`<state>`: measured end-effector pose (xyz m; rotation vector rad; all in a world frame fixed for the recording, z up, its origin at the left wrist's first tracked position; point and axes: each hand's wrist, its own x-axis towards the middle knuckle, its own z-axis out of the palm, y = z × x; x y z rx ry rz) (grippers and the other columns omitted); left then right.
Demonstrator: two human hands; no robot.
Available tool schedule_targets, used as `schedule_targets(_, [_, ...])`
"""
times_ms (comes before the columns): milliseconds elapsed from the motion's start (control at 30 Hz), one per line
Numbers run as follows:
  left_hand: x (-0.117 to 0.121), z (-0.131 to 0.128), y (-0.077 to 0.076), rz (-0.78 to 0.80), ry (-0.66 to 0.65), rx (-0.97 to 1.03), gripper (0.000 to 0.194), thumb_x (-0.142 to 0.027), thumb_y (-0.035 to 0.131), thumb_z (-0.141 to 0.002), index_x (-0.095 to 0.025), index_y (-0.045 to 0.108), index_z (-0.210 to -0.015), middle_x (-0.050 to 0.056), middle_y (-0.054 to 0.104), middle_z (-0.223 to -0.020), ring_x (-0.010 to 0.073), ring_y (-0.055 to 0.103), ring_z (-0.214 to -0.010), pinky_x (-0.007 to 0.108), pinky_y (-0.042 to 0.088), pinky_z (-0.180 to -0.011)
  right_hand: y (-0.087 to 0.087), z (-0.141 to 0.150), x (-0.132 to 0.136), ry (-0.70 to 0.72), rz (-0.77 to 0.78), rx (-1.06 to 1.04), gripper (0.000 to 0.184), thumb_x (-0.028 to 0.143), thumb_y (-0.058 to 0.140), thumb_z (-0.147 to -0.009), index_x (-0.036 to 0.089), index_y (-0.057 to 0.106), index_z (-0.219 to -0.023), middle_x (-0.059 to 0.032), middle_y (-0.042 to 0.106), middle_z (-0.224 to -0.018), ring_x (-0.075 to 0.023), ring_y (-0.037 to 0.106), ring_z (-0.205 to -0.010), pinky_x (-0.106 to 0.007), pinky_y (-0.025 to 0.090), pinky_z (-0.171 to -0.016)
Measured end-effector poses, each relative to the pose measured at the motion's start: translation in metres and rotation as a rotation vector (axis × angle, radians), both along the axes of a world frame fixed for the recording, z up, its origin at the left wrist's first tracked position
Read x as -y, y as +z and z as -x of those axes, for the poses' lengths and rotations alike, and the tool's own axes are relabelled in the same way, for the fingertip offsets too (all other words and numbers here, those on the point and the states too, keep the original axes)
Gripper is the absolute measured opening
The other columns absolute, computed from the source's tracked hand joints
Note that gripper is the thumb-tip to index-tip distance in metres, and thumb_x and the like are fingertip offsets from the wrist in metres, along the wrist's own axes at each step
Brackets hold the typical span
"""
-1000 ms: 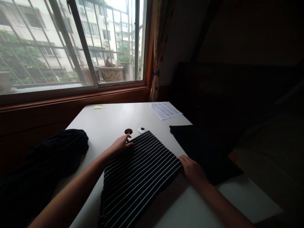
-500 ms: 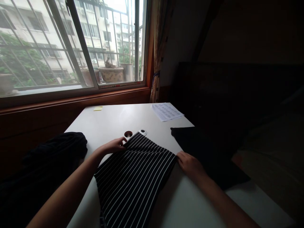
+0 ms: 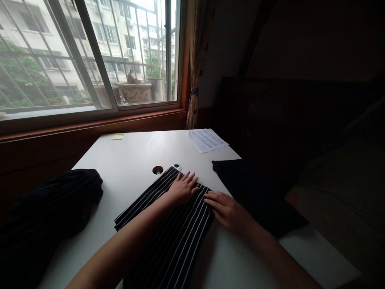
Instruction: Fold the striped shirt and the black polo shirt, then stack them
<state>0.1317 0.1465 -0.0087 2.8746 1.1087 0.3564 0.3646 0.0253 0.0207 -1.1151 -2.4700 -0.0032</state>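
Head view: striped black-and-white cloth [image 3: 188,228] lying on the white tabletop [image 3: 135,152], far corner against a white ring [image 3: 178,166] near a round hole [image 3: 158,170]. Left hand [image 3: 184,188] palm down on top, fingers spread; right hand [image 3: 224,208] at the right edge, fingertips on the fabric (pinching or merely resting, impossible to tell). Dark bundled fabric [image 3: 60,204] left, black cloth [image 3: 258,196] right, printed papers [image 3: 207,140] beyond.
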Motion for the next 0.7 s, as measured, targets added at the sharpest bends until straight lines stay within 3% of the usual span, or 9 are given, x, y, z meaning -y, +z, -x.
schedule_targets(200, [-0.029,0.005,-0.015,-0.023,0.132,-0.002,0.061,-0.054,0.024,-0.104,-0.02,0.039,-0.151,0.009,0.034,-0.16,0.0273,0.023,-0.15,0.052,0.015,-0.122,-0.024,-0.032,0.017,-0.018,0.073,0.024,0.054,0.008,0.05,-0.092,0.025,0.05,-0.144,-0.0071,0.054,-0.146,-0.0217,0.049,-0.136,-0.043,0.045,-0.112])
schedule_targets(367, [-0.043,0.013,-0.012,-0.038,0.217,0.01,0.059,-0.051,0.027,-0.103,-0.018,0.04,-0.15,0.011,0.035,-0.159,0.0314,0.022,-0.15,0.059,0.016,-0.12,-0.025,-0.043,0.026,-0.017,0.065,0.042,0.058,0.005,0.051,-0.089,0.024,0.05,-0.145,-0.0072,0.056,-0.145,-0.0231,0.05,-0.136,-0.045,0.046,-0.112])
schedule_targets(500, [-0.03,0.011,-0.003,-0.082,0.199,0.027,0.057,-0.044,0.029,-0.103,-0.018,0.034,-0.153,0.011,0.029,-0.162,0.03,0.017,-0.152,0.058,0.01,-0.122,-0.011,-0.033,0.025,-0.034,-0.01,0.016,0.053,0.008,0.051,-0.091,0.025,0.054,-0.142,-0.007,0.062,-0.138,-0.0237,0.054,-0.131,-0.045,0.05,-0.108])
schedule_targets(600, [-0.012,0.011,0.0,-0.111,0.134,0.025,0.054,-0.04,0.033,-0.103,-0.019,0.034,-0.153,0.009,0.029,-0.162,0.0277,0.016,-0.152,0.055,0.008,-0.123,0.002,-0.009,0.028,-0.04,-0.07,-0.019,0.051,0.011,0.052,-0.093,0.025,0.053,-0.142,-0.0079,0.059,-0.142,-0.0251,0.051,-0.134,-0.047,0.049,-0.109])
schedule_targets(700, [0.001,0.014,-0.003,-0.11,0.078,0.017,0.055,-0.043,0.032,-0.104,-0.018,0.036,-0.152,0.01,0.03,-0.161,0.0279,0.019,-0.151,0.055,0.013,-0.123,0.006,0.019,0.034,0.092,-0.02,0.015,0.056,0.015,0.056,-0.091,0.022,0.048,-0.146,-0.01,0.049,-0.151,-0.0277,0.041,-0.142,-0.051,0.04,-0.115])
